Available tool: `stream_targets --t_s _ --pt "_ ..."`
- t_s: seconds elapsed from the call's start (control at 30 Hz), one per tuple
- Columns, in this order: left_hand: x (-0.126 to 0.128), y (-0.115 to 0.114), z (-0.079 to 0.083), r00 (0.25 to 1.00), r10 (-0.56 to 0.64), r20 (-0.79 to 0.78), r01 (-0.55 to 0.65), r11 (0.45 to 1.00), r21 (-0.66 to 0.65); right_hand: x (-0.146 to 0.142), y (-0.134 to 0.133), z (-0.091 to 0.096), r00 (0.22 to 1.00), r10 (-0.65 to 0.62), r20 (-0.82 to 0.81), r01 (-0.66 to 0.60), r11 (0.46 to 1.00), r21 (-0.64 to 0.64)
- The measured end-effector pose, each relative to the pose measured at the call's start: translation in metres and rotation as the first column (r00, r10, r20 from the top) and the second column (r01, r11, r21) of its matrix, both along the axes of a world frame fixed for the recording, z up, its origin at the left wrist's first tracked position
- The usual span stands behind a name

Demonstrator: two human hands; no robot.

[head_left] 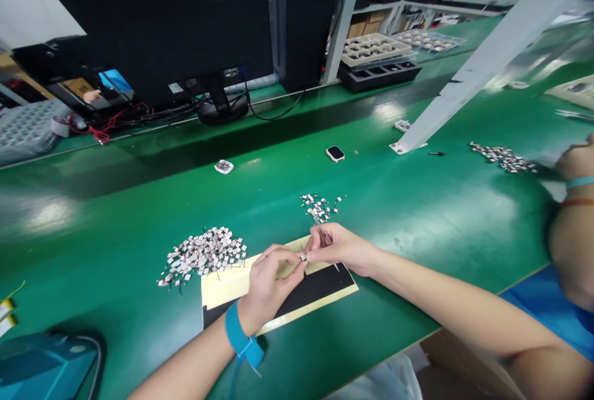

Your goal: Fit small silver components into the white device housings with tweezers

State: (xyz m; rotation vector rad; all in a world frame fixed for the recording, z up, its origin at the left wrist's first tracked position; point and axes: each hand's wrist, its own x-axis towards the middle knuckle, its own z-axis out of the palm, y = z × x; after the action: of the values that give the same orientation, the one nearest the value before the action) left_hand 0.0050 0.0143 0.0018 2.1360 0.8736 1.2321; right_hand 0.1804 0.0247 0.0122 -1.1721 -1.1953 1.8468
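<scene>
My left hand [273,273], with a blue strap at its wrist, pinches a small white square part [303,257] with a dark lead. My right hand [336,244] meets it there, its fingertips at the same part, while metal tweezers [319,226] are tucked between its fingers. Both hands are over a pale yellow sheet [223,288] that carries a black strip [320,285]. Left of the sheet lies a large pile of similar small white parts [204,252]. A smaller scatter of them [318,207] is just beyond my right hand.
A watch-like case with a dark screen [335,153] and a white case [224,166] lie farther back. A slanted metal post [473,72] stands on the right. Near it are another pile of parts [503,157] and another person's arm [573,233]. A monitor [153,22] stands behind.
</scene>
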Motion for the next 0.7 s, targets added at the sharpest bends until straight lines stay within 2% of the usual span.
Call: stream_targets --t_s 0.1,0.23,0.33,0.4,0.47,0.57,0.63,0.7 --pt "0.002 0.002 -0.001 0.998 0.054 0.016 -0.053 0.996 -0.069 0.0 0.0 0.0 1.0 0.021 0.014 -0.021 1.0 0.003" --pt "0.002 0.001 0.0 0.999 0.016 -0.037 -0.016 1.0 0.007 -0.005 -0.005 0.004 0.995 -0.048 0.089 0.04 0.995 0.089" --pt "-0.003 0.005 0.012 0.99 0.001 -0.144 0.011 0.997 0.077 0.003 -0.001 0.008 0.976 -0.125 0.18 0.087 0.975 0.202" --pt "-0.011 0.015 0.027 0.966 0.058 -0.254 -0.038 0.996 0.082 0.015 0.007 0.012 0.951 -0.184 0.249 0.106 0.949 0.297" --pt "-0.022 0.034 0.045 0.91 0.122 -0.397 -0.106 0.992 0.061 0.029 0.016 0.017 0.921 -0.27 0.281 0.148 0.909 0.389" --pt "-0.044 0.082 0.061 0.783 0.165 -0.6 -0.18 0.983 0.037 0.044 0.023 0.025 0.882 -0.408 0.237 0.261 0.84 0.477" --pt "-0.059 0.121 0.062 0.714 0.218 -0.666 -0.229 0.971 0.073 0.046 0.021 0.03 0.869 -0.469 0.155 0.344 0.8 0.491" --pt "-0.073 0.158 0.058 0.703 0.237 -0.67 -0.249 0.965 0.079 0.043 0.015 0.033 0.876 -0.479 0.063 0.398 0.79 0.466"
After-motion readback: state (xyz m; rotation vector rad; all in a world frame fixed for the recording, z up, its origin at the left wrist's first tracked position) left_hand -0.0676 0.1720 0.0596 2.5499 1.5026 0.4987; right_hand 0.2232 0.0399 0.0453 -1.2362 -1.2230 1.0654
